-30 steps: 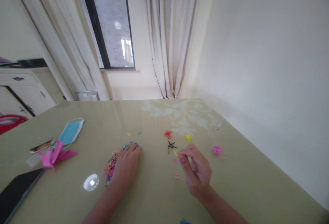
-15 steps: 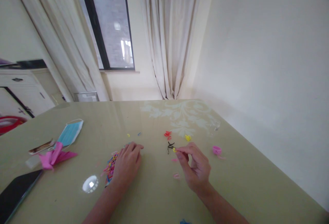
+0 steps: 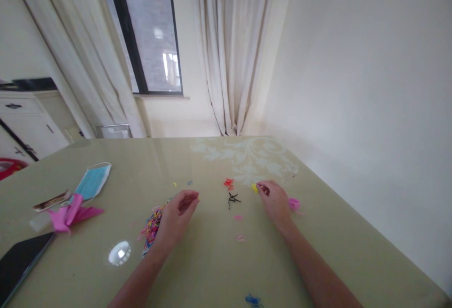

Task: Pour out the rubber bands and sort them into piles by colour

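Note:
A heap of small mixed-colour rubber bands [image 3: 152, 227] lies under and beside my left hand [image 3: 179, 216]. Thumb and fingers of that hand are pinched together above the heap's right side, with a speck of yellow at the tips that looks like a rubber band. My right hand [image 3: 273, 202] is farther right, its fingertips pinched at the small pile of yellow rubber bands [image 3: 254, 187]; the band in them blends with the pile. Close by lie a red pile [image 3: 229, 183], a black pile [image 3: 233, 198] and pink bands [image 3: 240, 238]. Blue bands [image 3: 253, 299] sit near the front edge.
A pink coil [image 3: 294, 203] lies just beyond my right wrist. At left are a blue face mask [image 3: 93, 182], a pink folded-paper shape [image 3: 72, 214], a dark phone [image 3: 24, 263] and a shiny round spot. Single yellow [image 3: 174, 184] and blue [image 3: 189, 182] bands lie behind the heap.
My right hand has carried a yellow rubber band away from beside the black pile, back and right to the yellow pile. My left hand has lifted off the heap and closed into a pinch.

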Available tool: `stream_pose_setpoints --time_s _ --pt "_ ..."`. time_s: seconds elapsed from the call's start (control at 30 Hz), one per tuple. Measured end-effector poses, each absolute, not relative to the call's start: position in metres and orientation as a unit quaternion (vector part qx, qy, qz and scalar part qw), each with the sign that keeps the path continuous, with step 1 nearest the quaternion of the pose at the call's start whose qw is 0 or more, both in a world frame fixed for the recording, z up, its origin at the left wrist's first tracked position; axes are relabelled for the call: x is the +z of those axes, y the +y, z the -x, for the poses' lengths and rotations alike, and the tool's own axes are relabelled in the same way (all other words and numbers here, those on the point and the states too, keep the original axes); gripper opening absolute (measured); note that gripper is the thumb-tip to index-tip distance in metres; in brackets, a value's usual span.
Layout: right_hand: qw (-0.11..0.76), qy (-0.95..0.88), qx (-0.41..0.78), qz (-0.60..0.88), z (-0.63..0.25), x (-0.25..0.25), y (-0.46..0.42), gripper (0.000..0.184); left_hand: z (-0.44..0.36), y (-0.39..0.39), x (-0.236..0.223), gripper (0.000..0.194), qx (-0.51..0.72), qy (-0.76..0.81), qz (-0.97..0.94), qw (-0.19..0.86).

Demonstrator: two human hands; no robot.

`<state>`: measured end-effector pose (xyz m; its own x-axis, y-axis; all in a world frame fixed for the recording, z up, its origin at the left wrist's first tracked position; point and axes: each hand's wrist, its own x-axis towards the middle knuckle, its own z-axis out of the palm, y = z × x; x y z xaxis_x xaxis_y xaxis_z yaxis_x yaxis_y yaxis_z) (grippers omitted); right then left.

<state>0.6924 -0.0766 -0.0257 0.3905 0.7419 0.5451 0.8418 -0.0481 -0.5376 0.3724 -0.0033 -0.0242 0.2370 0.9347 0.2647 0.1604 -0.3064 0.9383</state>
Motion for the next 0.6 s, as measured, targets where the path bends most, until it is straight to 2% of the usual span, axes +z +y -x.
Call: stream_pose_setpoints --time_s 0.17,0.33,0.47,0.6 --pt "0.402 -0.541 -0.08 0.735 -0.694 -0.035 -0.069 0.031 -0.378 -0.01 -0.025 0.031 0.48 0.383 -0.631 0.475" --pt "0.45 -0.556 -0.091 0.693 -0.687 -0.023 -0.073 0.035 -0.382 -0.016 -0.019 0.032 0.501 0.359 -0.609 0.5" --pt "0.506 -0.61 -0.016 0.609 -0.642 -0.004 -0.086 0.03 -0.387 -0.026 -0.012 0.03 0.501 0.34 -0.609 0.512" --pt "0.512 -0.666 0.091 0.535 -0.589 0.003 -0.1 0.025 -0.393 -0.038 -0.007 0.024 0.485 0.317 -0.618 0.531"
